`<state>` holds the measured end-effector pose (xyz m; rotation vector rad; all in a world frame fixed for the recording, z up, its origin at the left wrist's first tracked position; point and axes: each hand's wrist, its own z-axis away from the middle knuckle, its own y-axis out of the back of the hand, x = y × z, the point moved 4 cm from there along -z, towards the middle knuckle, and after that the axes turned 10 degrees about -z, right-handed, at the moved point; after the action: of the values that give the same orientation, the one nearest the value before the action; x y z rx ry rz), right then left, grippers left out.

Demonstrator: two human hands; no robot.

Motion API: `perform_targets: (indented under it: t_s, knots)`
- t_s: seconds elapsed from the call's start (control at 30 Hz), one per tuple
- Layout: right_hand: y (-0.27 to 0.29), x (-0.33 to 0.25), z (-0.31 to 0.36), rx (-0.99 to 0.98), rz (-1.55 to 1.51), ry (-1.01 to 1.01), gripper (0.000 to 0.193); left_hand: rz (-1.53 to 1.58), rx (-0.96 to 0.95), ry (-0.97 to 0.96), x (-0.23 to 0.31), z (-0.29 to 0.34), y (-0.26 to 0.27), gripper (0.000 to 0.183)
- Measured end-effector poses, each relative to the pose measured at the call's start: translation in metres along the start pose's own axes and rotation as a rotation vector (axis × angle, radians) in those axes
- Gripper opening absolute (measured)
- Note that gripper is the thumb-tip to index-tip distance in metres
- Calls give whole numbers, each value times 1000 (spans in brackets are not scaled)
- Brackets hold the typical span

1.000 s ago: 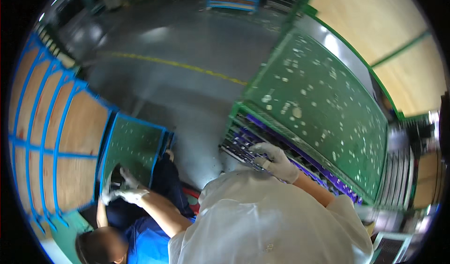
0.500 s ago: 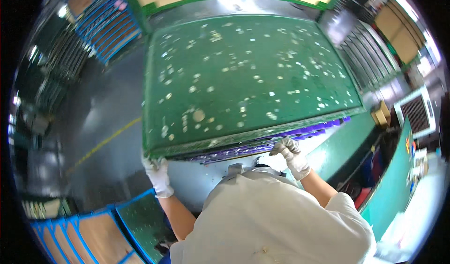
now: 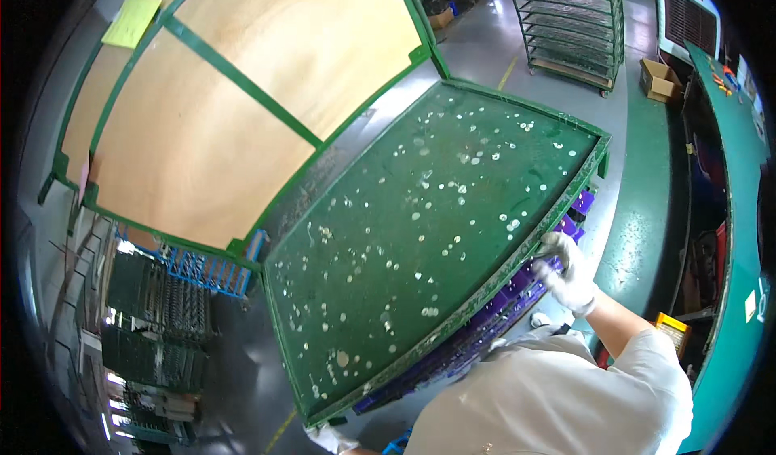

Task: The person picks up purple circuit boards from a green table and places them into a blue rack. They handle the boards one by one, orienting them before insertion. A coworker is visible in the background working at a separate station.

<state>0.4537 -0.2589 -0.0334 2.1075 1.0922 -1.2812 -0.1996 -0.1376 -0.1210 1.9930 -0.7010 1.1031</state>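
A large green cart [image 3: 404, 237] with a flat, raised-rim top covered in pale spots stands in front of me. Under its near edge sit purple trays [image 3: 505, 293], partly hidden by that edge. My gloved right hand [image 3: 570, 277] is at the near rim toward the right, its fingers curled in against the edge above the trays. At the cart's near left corner, my gloved left hand [image 3: 330, 437] is closed around the rim; the lower picture edge cuts part of it off.
Wooden panels in a green frame [image 3: 242, 99] rise behind the cart. Farther off stand a wire-shelf rack [image 3: 566, 35], a cardboard box [image 3: 660, 81] and an air cooler [image 3: 687, 18]. A green workbench [image 3: 742, 212] runs along the right; blue racking [image 3: 206, 271] is at left.
The view has swung right, so the cart now appears slanted. Both hands keep their places at its near edge, the left at the corner, the right farther along.
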Motion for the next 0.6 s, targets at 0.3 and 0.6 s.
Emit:
perform_targets:
  t_s: [0.3, 0.6]
  knots:
    - [-50, -51, -152, 165, 699, 1201, 55, -523, 163, -313, 242, -62, 32, 35]
    - [-156, -172, -340, 140, 630, 1102, 61, -288, 106, -714, 401, 29, -86, 36]
